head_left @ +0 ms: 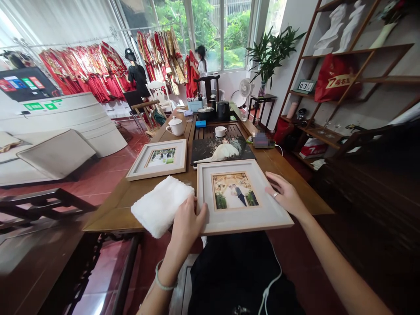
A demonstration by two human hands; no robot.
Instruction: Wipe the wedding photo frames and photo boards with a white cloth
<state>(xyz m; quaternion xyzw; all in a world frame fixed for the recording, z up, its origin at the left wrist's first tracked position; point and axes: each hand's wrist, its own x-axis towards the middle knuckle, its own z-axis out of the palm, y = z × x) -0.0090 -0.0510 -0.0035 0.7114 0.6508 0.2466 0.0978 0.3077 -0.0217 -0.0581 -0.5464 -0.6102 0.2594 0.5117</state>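
Note:
A light wooden picture frame [241, 221] with a wedding photo lies at the near edge of the wooden table [288, 168], partly over my lap. My left hand [188, 221] grips its left edge, thumb on top. My right hand [285, 194], wearing a ring, holds its right edge with fingers curved over the rim. A folded white cloth [160, 204] lies just left of my left hand. A second framed photo [159, 158] rests further left on the table. An unframed dark photo print [221, 150] lies just beyond the held frame.
A white teapot [176, 126], a cup [220, 131], a black kettle [223, 110] and a tea tray sit at the table's far end. Shelves stand at the right, a potted plant [271, 52] by the window. Red garments hang at the back, where two people stand.

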